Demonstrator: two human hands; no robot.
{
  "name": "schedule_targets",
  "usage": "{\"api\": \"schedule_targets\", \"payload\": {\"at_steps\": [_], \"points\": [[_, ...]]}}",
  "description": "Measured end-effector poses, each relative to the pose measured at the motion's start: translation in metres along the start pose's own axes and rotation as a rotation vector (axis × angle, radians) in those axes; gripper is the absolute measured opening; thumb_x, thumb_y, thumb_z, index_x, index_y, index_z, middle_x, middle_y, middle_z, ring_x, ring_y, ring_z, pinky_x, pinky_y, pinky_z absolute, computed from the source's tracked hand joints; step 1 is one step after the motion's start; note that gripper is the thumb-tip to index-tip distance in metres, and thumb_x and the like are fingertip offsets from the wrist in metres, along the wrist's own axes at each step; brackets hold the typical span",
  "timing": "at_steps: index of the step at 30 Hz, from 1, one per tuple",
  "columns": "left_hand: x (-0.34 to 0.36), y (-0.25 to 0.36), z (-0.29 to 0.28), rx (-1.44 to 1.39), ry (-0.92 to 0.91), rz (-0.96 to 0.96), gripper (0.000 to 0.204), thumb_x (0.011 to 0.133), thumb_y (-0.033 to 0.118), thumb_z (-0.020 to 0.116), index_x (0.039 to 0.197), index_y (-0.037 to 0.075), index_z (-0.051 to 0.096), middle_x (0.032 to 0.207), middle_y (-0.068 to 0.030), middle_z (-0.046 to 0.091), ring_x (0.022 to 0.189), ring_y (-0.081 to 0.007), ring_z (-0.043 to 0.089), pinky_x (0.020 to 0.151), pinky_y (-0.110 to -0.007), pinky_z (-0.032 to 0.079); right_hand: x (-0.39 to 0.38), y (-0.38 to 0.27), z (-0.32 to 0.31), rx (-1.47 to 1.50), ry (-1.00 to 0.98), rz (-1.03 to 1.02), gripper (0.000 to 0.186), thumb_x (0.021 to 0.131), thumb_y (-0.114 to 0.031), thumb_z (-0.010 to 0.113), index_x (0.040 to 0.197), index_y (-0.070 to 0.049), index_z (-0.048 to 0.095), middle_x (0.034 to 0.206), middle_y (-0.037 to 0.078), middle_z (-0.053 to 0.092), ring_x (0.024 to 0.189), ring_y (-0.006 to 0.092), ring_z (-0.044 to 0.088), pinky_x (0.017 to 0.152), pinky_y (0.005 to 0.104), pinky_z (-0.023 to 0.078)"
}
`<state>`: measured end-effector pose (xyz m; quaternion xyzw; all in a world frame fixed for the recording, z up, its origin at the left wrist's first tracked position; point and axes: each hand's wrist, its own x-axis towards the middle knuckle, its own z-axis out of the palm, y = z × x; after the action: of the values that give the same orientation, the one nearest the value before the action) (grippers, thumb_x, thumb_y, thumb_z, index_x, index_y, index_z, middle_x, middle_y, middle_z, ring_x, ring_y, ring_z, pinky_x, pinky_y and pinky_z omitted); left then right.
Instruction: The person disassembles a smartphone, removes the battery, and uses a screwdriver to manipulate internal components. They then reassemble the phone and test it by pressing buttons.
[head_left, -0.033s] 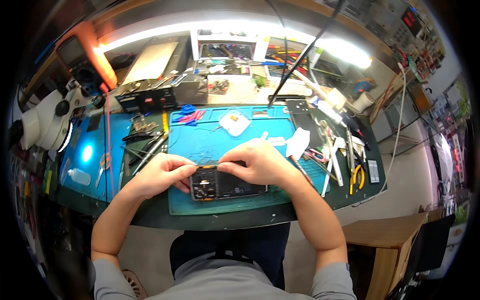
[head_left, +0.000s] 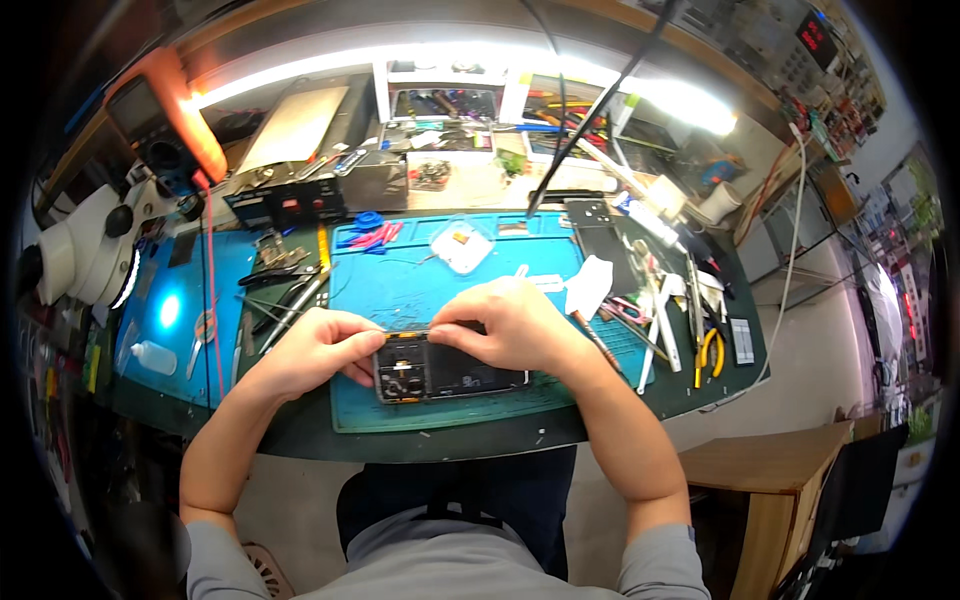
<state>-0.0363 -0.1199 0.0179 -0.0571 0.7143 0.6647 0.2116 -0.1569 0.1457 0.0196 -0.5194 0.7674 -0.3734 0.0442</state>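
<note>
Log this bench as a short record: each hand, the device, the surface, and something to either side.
Left hand: gripping the phone's left end
Right hand: fingertips at its upper edge; anything pinched can't be made out
Device: opened phone, inner parts showing at left
Surface: blue mat
Left side: small bottle
Right side: yellow-handled tool

The right hand [head_left: 503,320] covers part of the upper edge of the opened phone [head_left: 460,375], what it may pinch there is hidden, the inner parts [head_left: 402,380] are too small to name, and the lower picture edge cuts both grey sleeves [head_left: 660,562].
</note>
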Motion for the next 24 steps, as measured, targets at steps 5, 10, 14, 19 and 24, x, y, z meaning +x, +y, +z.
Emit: {"api": "schedule_targets", "payload": {"at_steps": [5,10,14,19,24], "points": [[-0.002,0.003,0.003,0.121,0.149,0.002,0.026,0.105,0.02,0.067,0.103,-0.005,0.074,0.083,-0.0097,0.075,0.069,-0.014,0.073,0.062,-0.026,0.06,-0.013,-0.008,-0.018,-0.182,0.395,0.091,0.016,0.096,-0.024,0.074,0.096,-0.008,0.078,0.086,0.008,0.074,0.076,0.0289,0.07,0.068,0.0378,0.055],[-0.013,0.008,0.003,0.386,0.366,0.2,0.021,0.106,0.013,0.063,0.102,-0.004,0.075,0.077,-0.007,0.072,0.057,-0.0102,0.066,0.053,-0.024,0.052,-0.08,-0.008,-0.093,-0.26,0.62,0.65,0.021,0.099,-0.019,0.07,0.111,-0.005,0.08,0.085,0.011,0.078,0.072,0.0184,0.074,0.065,0.0321,0.054],[-0.021,0.021,0.038,0.584,0.31,0.371,0.018,0.105,0.009,0.062,0.115,-0.002,0.072,0.084,-0.0099,0.072,0.061,-0.0167,0.067,0.058,-0.031,0.055,-0.116,0.008,-0.118,-0.434,0.705,0.731,0.022,0.097,-0.016,0.07,0.113,-0.004,0.078,0.086,0.014,0.077,0.078,0.0235,0.076,0.073,0.036,0.056],[-0.013,0.017,0.076,1.048,0.259,0.827,0.049,0.089,0.021,0.082,0.13,0.001,0.065,0.124,-0.0176,0.069,0.114,-0.0357,0.066,0.096,-0.045,0.055,-0.109,-0.007,-0.103,-0.415,0.447,0.694,0.017,0.093,-0.023,0.076,0.094,-0.006,0.079,0.08,0.009,0.075,0.069,0.0248,0.072,0.063,0.0369,0.052],[0.006,0.001,0.08,1.18,0.3,0.772,0.07,0.08,0.029,0.086,0.137,-0.001,0.059,0.136,-0.0198,0.062,0.124,-0.0353,0.062,0.108,-0.044,0.049,-0.104,-0.019,-0.065,-0.594,0.037,0.597,0.021,0.088,-0.021,0.079,0.105,-0.012,0.073,0.088,0.005,0.074,0.077,0.0266,0.072,0.071,0.0402,0.056]]}}
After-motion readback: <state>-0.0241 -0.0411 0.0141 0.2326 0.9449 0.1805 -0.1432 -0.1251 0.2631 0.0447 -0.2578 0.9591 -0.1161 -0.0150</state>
